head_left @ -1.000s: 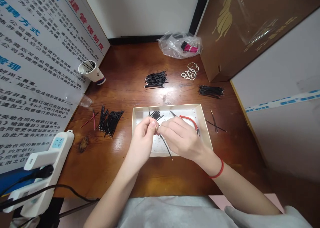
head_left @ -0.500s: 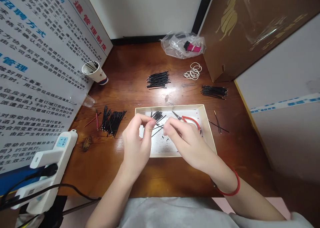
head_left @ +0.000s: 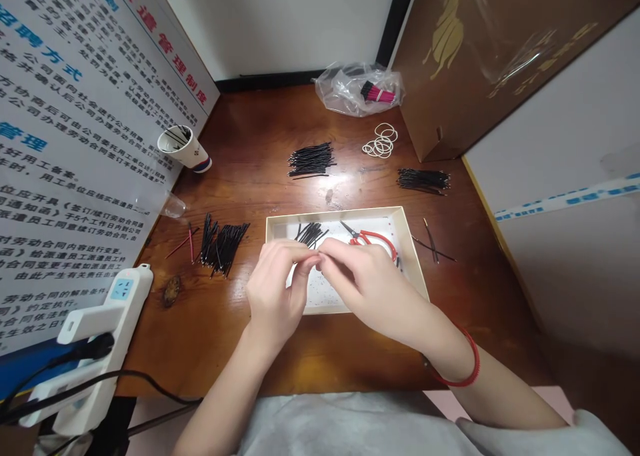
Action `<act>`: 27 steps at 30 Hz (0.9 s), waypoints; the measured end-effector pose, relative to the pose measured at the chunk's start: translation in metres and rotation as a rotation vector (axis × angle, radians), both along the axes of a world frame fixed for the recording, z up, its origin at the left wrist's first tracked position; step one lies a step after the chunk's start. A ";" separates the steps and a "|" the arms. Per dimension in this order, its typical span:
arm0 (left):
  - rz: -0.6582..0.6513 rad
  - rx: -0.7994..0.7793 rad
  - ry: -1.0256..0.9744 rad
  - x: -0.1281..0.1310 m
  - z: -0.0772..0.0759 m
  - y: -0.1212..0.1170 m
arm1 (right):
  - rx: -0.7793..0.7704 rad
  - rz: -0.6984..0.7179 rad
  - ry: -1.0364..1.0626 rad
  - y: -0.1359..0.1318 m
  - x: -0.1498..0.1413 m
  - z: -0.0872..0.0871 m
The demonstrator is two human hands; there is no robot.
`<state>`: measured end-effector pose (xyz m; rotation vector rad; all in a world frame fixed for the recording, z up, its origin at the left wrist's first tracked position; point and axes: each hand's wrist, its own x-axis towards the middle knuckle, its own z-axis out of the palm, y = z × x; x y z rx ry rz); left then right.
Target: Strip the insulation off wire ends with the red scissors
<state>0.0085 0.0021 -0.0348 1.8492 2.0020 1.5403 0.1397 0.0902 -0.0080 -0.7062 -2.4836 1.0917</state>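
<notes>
My left hand (head_left: 274, 286) and my right hand (head_left: 375, 283) meet fingertip to fingertip above a shallow white box (head_left: 421, 273). Both are closed in a pinch. The short black wire seen between them a moment ago is now almost wholly covered by the fingers. Inside the box, past my left fingers, lies a small bunch of black wires (head_left: 311, 233). Snips with red handles (head_left: 384, 236) rest in the box beyond my right hand, blades pointing left. Dark bits are scattered over the box floor.
Black wire piles lie left (head_left: 223, 246), behind the box (head_left: 311, 159) and right (head_left: 424, 181). Rubber bands (head_left: 381, 143) and a plastic bag (head_left: 333, 89) with pink wires lie farther back. A paper cup (head_left: 187, 151) and a power strip (head_left: 107, 349) are left; a brown carton (head_left: 450, 89) stands right.
The hands drew slightly apart, showing the black wire between them, then came together again and covered it. The wire's end that hung below the right fingers is out of sight. The view shifted slightly.
</notes>
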 end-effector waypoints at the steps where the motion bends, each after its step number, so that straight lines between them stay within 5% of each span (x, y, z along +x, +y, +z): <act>1: 0.017 -0.056 -0.036 -0.001 0.002 -0.002 | 0.064 0.000 -0.006 0.000 0.001 -0.002; 5: -0.051 -0.459 -0.388 -0.004 0.011 -0.004 | 0.213 -0.005 -0.026 0.001 0.003 -0.009; 8: -0.143 -0.613 -0.646 -0.006 0.014 -0.001 | 0.311 0.022 -0.038 0.000 0.003 -0.012; 14: -0.223 -0.656 -1.019 -0.008 0.008 0.004 | 0.435 0.091 -0.044 0.003 0.001 -0.017; 27: -0.150 -0.440 -1.330 0.014 0.002 0.000 | 0.515 0.088 0.185 0.008 0.003 -0.026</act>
